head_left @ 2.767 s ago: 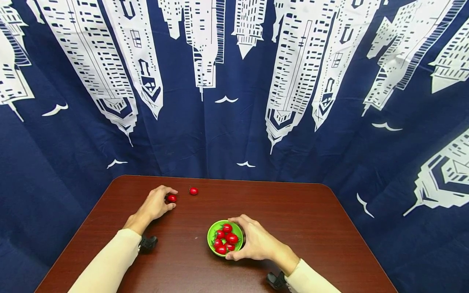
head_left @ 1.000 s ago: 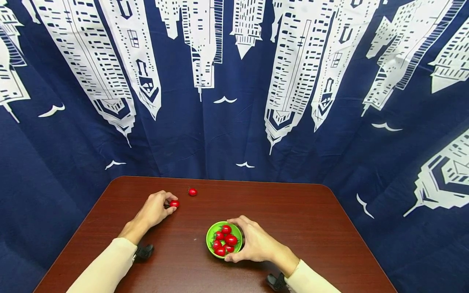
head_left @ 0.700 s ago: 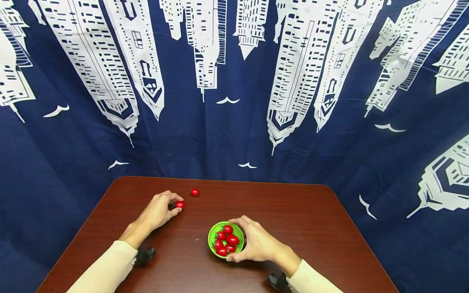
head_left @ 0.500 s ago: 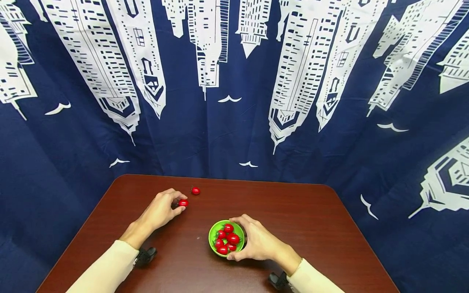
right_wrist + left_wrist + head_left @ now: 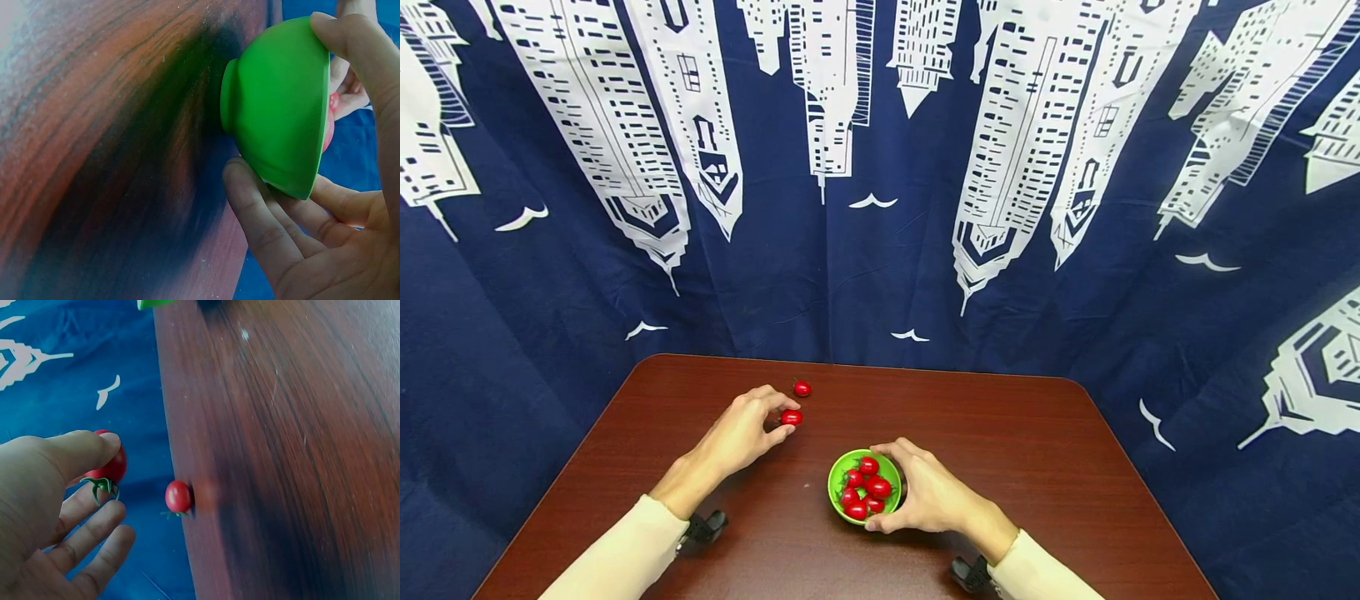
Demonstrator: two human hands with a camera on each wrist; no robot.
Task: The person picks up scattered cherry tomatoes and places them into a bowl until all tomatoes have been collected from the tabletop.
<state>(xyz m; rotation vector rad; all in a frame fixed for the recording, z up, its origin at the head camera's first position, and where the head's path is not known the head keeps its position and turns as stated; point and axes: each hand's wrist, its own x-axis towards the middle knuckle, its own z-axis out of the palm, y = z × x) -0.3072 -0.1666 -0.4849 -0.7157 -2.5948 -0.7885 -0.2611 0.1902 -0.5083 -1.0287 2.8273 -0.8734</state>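
Note:
A red cherry tomato (image 5: 792,417) with a green stem is pinched between the thumb and fingers of my left hand (image 5: 741,435); the left wrist view has it clear of the table. Just beyond, a second cherry tomato (image 5: 802,388) lies on the tabletop, and it also shows in the left wrist view (image 5: 179,497). My right hand (image 5: 931,493) grips the right side of a small green bowl (image 5: 275,106), thumb and fingers spread along its rim. Inside that bowl are several cherry tomatoes (image 5: 877,487). The bowl stands upright on its foot.
The brown wooden table (image 5: 1000,433) has rounded far corners. Behind it hangs a dark blue curtain (image 5: 850,275) printed with white buildings and birds. Each wrist wears a black camera mount, such as the left one (image 5: 706,527).
My left hand has taken hold of the nearer tomato and carried it rightward, closer to the bowl. The right hand, the bowl and the far tomato stay where they were.

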